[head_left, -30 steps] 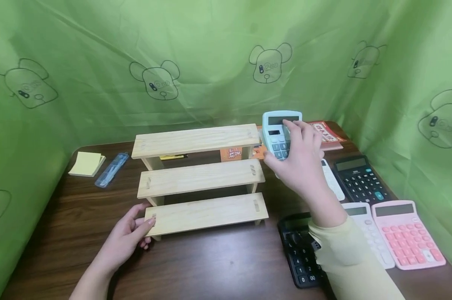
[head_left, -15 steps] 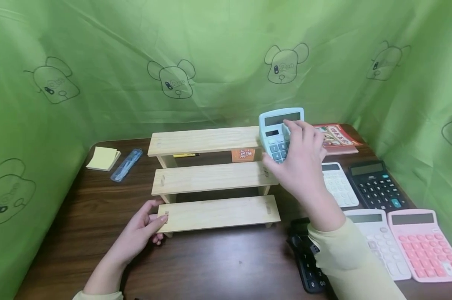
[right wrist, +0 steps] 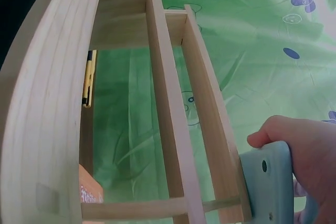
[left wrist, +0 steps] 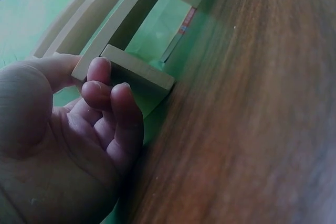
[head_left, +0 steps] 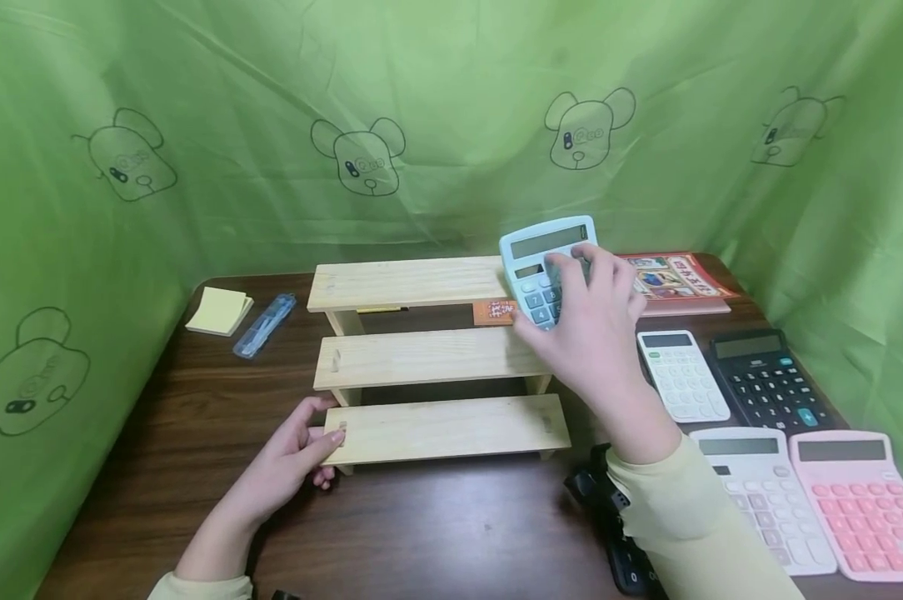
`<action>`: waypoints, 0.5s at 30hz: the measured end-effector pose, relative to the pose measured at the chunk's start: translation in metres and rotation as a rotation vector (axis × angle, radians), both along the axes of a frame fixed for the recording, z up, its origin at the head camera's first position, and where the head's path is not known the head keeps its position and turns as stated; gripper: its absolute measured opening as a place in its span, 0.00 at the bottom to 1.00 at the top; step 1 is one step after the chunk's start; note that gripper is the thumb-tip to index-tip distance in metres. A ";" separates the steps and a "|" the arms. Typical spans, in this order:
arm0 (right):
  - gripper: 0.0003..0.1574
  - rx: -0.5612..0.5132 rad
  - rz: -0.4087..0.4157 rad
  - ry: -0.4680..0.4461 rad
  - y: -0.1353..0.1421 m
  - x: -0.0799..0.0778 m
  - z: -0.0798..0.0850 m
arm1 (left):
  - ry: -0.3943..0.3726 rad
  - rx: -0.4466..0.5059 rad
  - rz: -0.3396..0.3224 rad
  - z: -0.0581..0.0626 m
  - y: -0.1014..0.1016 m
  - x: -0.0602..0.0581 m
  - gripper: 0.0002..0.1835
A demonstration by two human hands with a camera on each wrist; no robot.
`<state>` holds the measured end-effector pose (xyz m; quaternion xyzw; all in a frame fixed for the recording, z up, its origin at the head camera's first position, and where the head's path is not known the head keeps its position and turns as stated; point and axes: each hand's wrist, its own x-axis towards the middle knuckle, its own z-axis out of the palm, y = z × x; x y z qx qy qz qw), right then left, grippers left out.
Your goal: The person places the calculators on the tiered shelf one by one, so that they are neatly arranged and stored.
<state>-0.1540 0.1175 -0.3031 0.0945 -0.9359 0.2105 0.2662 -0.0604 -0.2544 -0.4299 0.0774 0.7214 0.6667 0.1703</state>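
Observation:
A three-tier wooden rack (head_left: pixel 421 358) stands on the dark table. My right hand (head_left: pixel 594 342) grips a light blue calculator (head_left: pixel 547 242), tilted with its keys facing me, in front of the right end of the top shelf. In the right wrist view the calculator's back (right wrist: pixel 268 182) is beside that top board, and contact there is hard to tell. My left hand (head_left: pixel 290 458) pinches the left end of the bottom shelf, thumb on top. Up close in the left wrist view, fingers (left wrist: pixel 126 114) curl by the shelf's leg (left wrist: pixel 139 69).
Sticky notes (head_left: pixel 219 312) and a clear blue case (head_left: pixel 266 325) lie at left. Behind the rack are a yellow pen-like item (head_left: pixel 382 310) and an orange packet (head_left: pixel 493 312). At right are books (head_left: pixel 676 279) and white (head_left: pixel 682 375), black (head_left: pixel 770 383) and pink (head_left: pixel 860 504) calculators.
My right hand has moved the blue calculator left, across the top shelf's right end, and tilted it slightly. My left hand keeps its hold on the bottom shelf. The head view has shifted.

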 end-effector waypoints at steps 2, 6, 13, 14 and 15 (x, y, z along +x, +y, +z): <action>0.45 0.008 0.008 0.017 0.002 0.000 -0.001 | 0.003 -0.002 -0.003 0.000 0.001 -0.001 0.21; 0.47 0.021 0.034 0.033 0.007 0.000 -0.003 | -0.002 -0.002 -0.011 0.001 0.002 -0.001 0.21; 0.46 0.044 0.122 0.020 0.010 0.001 -0.002 | 0.004 0.001 -0.012 0.000 0.000 -0.001 0.20; 0.46 0.047 0.137 0.021 0.010 0.001 -0.002 | 0.007 0.001 -0.013 0.000 0.000 -0.001 0.20; 0.45 0.051 0.151 0.022 0.010 0.001 -0.003 | 0.008 0.001 -0.014 0.000 0.000 -0.001 0.20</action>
